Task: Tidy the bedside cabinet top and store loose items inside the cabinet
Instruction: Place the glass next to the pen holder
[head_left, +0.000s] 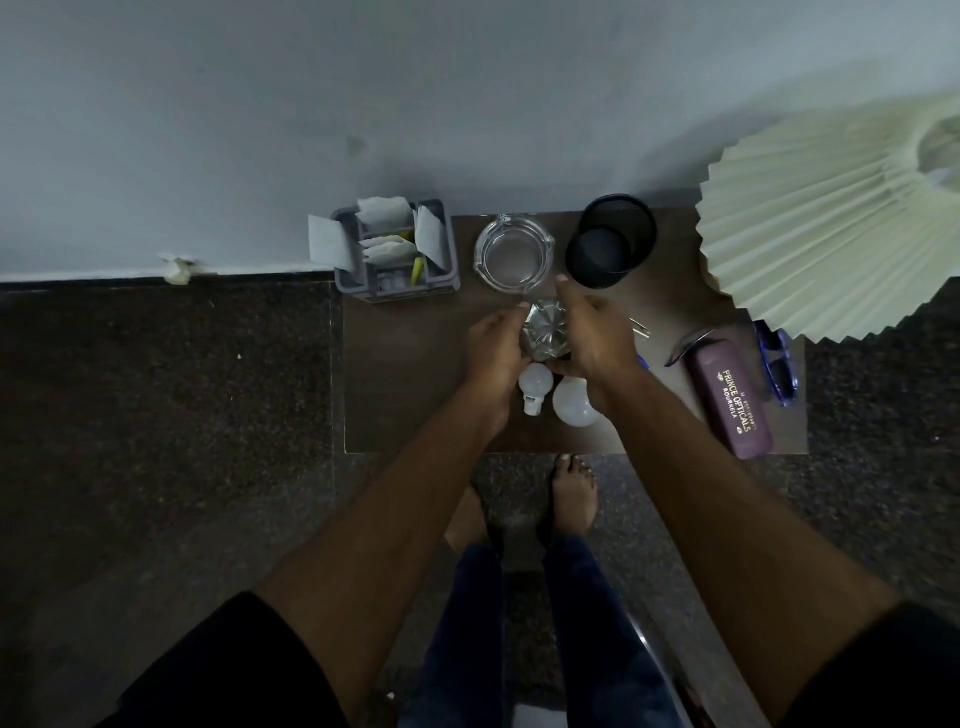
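On the brown bedside table (415, 374), beside the pleated cream lampshade (821, 223), the left hand (493, 353) and right hand (592, 338) curled round a crumpled silver foil wrapper (543, 330) from either side, seemingly to lift it whole; two white bulbs (571, 402) lay just below, untouched.

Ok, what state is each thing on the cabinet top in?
Foil: crumpled, held by left hand and right hand.
Ashtray: upright, empty.
Mesh cup: upright, looks empty.
Case: closed, lying flat.
Small bulb: on its side.
Big bulb: lying, base hidden.
Organizer: upright, holds sachets.
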